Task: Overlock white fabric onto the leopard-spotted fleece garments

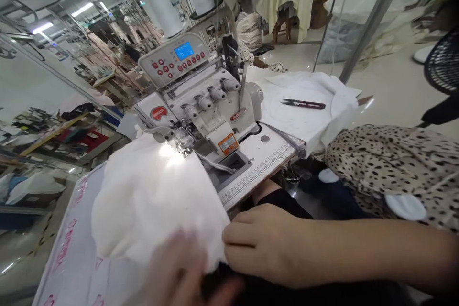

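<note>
White fabric [154,196] lies in a soft heap across the front of an overlock sewing machine [211,110]. Its far part is at the lit needle area, beside the presser foot [184,146]. At the fabric's near right edge my right hand [265,244] is closed, pinching the cloth between thumb and curled fingers. My left hand [179,267] is over the near part of the fabric, smeared by motion. Whether its fingers grip the cloth cannot be made out.
Thread snips [304,104] lie on white cloth [287,86] right of the machine. Spotted fabric [394,162] hangs at the right, below a black fan [442,64]. A ruler strip [261,172] edges the machine bed. Thread cones [163,9] stand behind the machine's control panel [174,60].
</note>
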Available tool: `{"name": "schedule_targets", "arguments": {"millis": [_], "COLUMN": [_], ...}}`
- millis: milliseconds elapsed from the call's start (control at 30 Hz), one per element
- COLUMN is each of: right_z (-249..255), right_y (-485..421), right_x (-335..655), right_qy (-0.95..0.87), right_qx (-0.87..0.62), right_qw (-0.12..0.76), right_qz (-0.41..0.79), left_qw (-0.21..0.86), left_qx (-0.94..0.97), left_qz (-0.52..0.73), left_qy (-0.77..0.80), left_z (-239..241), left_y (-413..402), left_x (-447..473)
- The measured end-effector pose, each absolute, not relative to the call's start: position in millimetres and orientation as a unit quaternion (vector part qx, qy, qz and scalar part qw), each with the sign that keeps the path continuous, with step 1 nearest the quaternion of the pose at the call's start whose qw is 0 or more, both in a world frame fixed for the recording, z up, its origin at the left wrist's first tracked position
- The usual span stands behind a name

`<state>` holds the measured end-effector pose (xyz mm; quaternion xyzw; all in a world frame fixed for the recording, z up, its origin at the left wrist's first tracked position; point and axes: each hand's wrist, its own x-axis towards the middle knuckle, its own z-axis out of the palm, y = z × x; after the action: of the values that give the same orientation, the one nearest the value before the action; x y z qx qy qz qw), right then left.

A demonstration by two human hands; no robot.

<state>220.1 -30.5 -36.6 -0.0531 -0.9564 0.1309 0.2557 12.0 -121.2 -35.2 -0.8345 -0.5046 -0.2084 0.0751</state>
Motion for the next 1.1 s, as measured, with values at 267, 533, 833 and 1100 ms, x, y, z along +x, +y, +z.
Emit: {"name": "schedule_targets", "arguments": {"millis": [267, 533, 833, 1100], "right_z": [-33, -29, -41, -52], "right_y": [-31, -23, -9, 22], "right_x": [206, 223, 218, 190], "right_qy": [-0.912, -0.933, -0.939, -0.922], "right_qx": [-0.02, -0.031, -0.084, -0.114], "right_qw": [0.393, 0.329, 0.301, 0.329], "right_qz": [0.117, 0.145, 0.144, 0.169], "left_qw": [0.159, 0.148, 0.228, 0.21], "left_qx": [-0.783, -0.776, -0.76, -0.723], "left_qz": [-0.138, -0.05, 0.019, 0.123], "left_qy": [-0.586, -0.611, -0.608, -0.646], "left_z": [-30, -26, -24, -11], "left_y": [-64, -84, -84, -55], "left_x": [-26, -10, -12, -22]}}
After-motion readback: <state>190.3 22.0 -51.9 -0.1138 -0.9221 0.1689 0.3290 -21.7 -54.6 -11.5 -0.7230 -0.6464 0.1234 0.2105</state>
